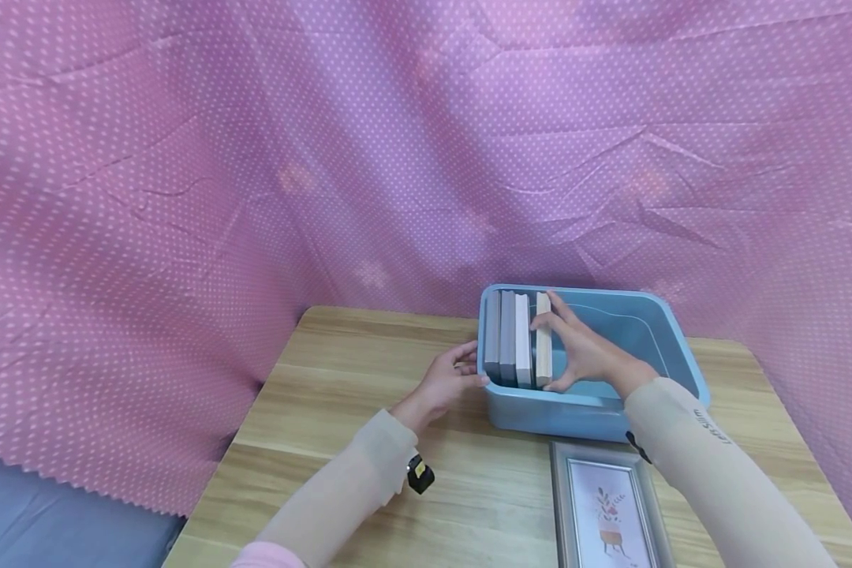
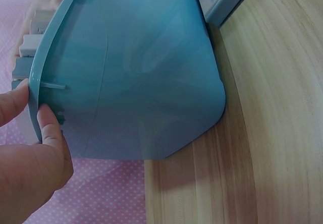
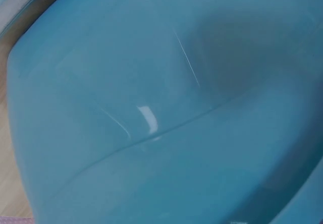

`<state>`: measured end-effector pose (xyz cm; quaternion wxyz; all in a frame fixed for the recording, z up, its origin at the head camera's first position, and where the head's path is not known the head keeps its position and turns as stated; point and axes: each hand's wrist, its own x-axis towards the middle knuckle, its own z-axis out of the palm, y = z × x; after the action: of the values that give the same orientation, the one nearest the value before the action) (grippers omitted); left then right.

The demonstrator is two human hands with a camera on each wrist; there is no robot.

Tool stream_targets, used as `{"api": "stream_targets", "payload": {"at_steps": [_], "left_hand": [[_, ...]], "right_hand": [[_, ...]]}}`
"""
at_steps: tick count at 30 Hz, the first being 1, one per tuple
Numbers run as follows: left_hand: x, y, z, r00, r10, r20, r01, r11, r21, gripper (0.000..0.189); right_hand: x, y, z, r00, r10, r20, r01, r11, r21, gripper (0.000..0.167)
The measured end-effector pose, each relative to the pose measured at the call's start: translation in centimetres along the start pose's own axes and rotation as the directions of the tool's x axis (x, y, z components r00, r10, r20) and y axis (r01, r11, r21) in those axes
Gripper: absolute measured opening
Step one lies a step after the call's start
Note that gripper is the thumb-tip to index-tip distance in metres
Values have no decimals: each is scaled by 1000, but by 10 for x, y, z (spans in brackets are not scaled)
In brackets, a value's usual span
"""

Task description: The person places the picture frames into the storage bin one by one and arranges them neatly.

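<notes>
A blue plastic bin point(image 1: 554, 418) stands on the wooden table, with several slim picture frames upright at its left end. Two of these are grey point(image 1: 500, 335), then comes a white one point(image 1: 522, 339). Slightly apart on the right is a cream frame point(image 1: 543, 359), which my right hand point(image 1: 589, 353) holds from above, thumb at the near end and fingers toward the far end. My left hand point(image 1: 443, 383) pinches the bin's left rim; its thumb and forefinger straddle the edge in the left wrist view. The right wrist view shows only bin wall point(image 3: 101, 82), not the hand.
A silver picture frame point(image 1: 561, 505) with a plant print lies flat on the table point(image 1: 341, 394), just in front of the bin. Pink dotted cloth point(image 1: 397, 158) hangs behind and at both sides. Inside the bin, the right part is bare floor and wall point(image 1: 632, 331).
</notes>
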<state>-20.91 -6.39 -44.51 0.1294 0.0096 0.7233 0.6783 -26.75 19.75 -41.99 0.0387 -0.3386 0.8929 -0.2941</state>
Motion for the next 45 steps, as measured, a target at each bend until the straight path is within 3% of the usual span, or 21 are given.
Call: {"api": "stream_targets", "payload": {"at_steps": [21,30,45], "left_hand": [[-2,0,1,1000,17,4,-17,1000,26,65],[-5,1,1,1000,27,16,-27,999,20,64],[-6,0,-1,1000,20,17,-20,1000,14,65]], "right_hand": [[3,6,5,997,-70,-16,71,993,90,86],[0,9,8,999,-52,-12,53,991,124,80],[-4,4,4,999,1,-33,2,994,105,85]]}}
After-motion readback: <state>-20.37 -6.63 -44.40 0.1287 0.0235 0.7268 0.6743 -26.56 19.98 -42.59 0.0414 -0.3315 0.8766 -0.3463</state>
